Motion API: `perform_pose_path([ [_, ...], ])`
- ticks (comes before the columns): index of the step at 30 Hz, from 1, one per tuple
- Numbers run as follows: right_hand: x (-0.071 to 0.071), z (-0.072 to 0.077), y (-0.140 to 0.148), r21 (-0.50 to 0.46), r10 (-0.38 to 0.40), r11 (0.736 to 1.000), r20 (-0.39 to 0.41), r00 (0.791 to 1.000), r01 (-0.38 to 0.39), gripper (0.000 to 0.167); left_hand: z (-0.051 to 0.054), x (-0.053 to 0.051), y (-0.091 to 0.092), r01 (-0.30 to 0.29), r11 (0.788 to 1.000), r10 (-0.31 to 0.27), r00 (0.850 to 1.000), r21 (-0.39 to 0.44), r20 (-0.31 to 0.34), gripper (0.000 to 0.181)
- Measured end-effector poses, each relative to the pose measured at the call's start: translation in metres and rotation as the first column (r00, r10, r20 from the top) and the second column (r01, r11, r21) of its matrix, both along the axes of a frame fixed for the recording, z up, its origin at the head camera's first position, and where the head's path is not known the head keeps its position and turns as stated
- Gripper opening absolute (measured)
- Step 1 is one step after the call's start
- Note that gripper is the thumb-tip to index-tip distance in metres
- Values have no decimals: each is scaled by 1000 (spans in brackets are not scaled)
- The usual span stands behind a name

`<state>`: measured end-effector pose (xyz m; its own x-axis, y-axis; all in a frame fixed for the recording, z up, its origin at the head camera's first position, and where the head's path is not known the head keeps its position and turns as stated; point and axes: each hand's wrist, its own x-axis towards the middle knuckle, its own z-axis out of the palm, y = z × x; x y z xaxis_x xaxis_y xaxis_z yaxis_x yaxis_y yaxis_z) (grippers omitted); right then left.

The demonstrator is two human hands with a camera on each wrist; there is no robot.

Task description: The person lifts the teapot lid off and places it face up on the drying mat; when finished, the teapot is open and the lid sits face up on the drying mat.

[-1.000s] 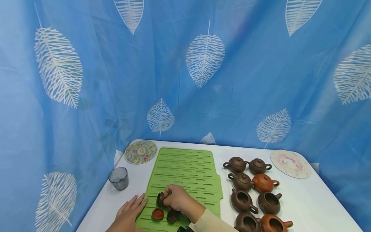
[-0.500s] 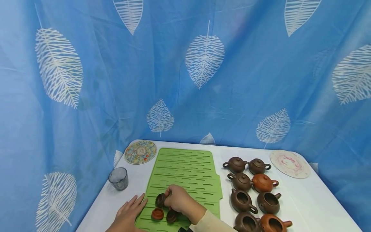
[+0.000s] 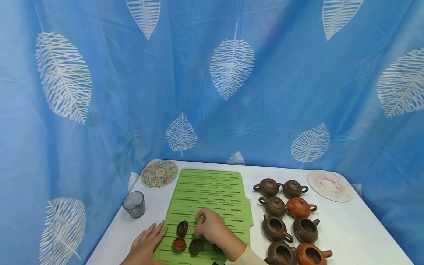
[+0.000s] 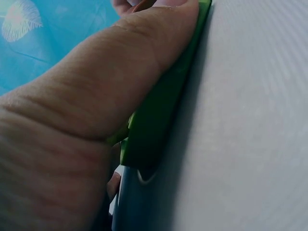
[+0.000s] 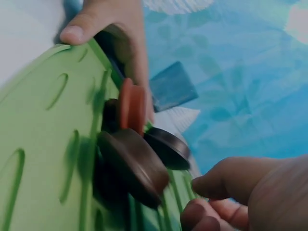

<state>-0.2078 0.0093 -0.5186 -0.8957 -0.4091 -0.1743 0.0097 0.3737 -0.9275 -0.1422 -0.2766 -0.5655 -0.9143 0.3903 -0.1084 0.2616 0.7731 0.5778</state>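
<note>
Teapot lids lie on the green mat [image 3: 212, 187]: a dark brown lid [image 3: 182, 229] tilted on its side, a reddish lid [image 3: 179, 244], and another dark lid [image 3: 195, 246]. Part of a further dark lid [image 3: 217, 251] shows beneath the right wrist. My right hand [image 3: 212, 226] hovers just right of the tilted lid, fingers loosely bent with nothing between them. The right wrist view shows a gap between its thumb [image 5: 211, 185] and the nearest brown lid [image 5: 132, 166]. My left hand [image 3: 145, 243] rests with straight fingers along the mat's left edge, its thumb [image 4: 120, 62] on the green rim.
To the right, several teapots stand in two columns; the far ones, such as the orange teapot [image 3: 299, 207], wear lids, while the near ones, like this brown teapot [image 3: 275, 228], are uncovered. A grey glass [image 3: 134, 204], a patterned round mat [image 3: 159, 173] and a pinkish round mat [image 3: 330, 185] also lie about.
My right hand has let go of the dark brown lid and moved slightly right and away. That lid now stands tilted on the mat. The left hand stays put.
</note>
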Motion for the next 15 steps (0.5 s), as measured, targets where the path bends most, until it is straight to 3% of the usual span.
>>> perform_pose_path([
  [4, 1, 6, 19, -25, -59, 998, -21, 998, 59, 28, 1, 1, 1, 2, 1000, -2, 1000, 0, -12, 111],
  [8, 0, 16, 41, -1, -127, 992, -79, 989, 127, 30, 3, 1, 2, -15, 1000, 15, 1000, 12, 16, 111],
  [15, -6, 31, 79, 6, -285, 957, -143, 948, 289, 30, 2, 0, 0, -13, 1000, 12, 1000, 11, 25, 111],
])
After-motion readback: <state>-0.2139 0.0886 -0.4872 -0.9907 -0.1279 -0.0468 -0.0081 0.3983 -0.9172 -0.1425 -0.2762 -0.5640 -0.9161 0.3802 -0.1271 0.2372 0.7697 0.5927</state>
